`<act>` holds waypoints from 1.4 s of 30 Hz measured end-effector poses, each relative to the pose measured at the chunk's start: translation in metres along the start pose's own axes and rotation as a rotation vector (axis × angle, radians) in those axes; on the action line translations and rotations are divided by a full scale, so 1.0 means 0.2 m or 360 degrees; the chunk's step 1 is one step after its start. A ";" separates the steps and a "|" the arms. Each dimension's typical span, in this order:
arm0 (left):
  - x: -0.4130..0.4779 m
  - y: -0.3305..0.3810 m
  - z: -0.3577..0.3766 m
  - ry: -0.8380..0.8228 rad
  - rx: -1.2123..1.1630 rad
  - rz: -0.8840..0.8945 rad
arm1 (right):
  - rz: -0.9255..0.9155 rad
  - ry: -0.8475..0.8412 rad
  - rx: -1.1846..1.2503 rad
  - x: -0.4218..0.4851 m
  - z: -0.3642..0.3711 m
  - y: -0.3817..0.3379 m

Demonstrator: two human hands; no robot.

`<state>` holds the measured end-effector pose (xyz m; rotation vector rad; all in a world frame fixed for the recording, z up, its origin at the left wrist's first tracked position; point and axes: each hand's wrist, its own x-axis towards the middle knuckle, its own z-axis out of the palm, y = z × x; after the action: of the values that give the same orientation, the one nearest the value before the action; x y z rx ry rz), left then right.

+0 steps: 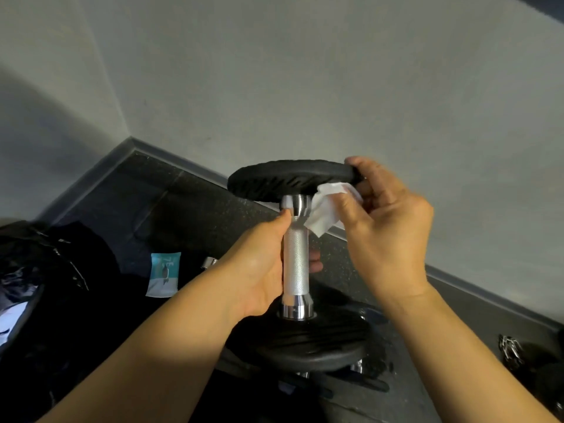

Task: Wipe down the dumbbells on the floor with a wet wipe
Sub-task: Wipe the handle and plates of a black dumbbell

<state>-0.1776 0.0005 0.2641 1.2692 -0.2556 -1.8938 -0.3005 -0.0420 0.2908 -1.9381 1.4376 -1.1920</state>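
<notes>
Two hands on one dumbbell (296, 264), stood upright above floor (171, 203). Curled left hand (256, 276) fingers (314, 265) round knurled handle to steady it. Pinched wet wipe (323, 212) in right hand (387, 227) fingers (351, 206) at top plate (290, 178) rim, probably for scrubbing pressure. Wipe packet (163, 274) within reach.

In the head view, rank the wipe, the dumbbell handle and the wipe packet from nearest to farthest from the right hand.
1. Wipe: held in the right hand, below the top plate.
2. Handle: just left, gripped by the left hand.
3. Packet: on the floor, far left.
</notes>
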 end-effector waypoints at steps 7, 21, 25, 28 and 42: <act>0.04 -0.01 -0.01 0.0158 -0.0149 -0.0053 | -0.0447 -0.0202 -0.0172 -0.03 0.00 0.02; 0.03 0.03 -0.08 0.0082 -0.0221 -0.0054 | -0.0015 -0.1293 0.0188 -0.19 -0.02 0.06; 0.01 0.02 -0.06 0.0065 -0.0270 -0.0032 | -0.0030 -0.1025 0.0124 -0.12 0.03 0.04; 0.01 0.02 -0.05 0.0063 -0.0286 0.0015 | -0.0010 -0.0757 0.0049 -0.02 0.10 0.01; -0.01 0.05 -0.08 -0.0086 -0.0436 0.0036 | 0.0021 -0.0722 -0.0066 -0.09 0.09 0.02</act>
<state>-0.1589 -0.0005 0.2639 1.0282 -0.0357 -1.8720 -0.2899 -0.0287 0.2710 -2.0525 1.2348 -0.6576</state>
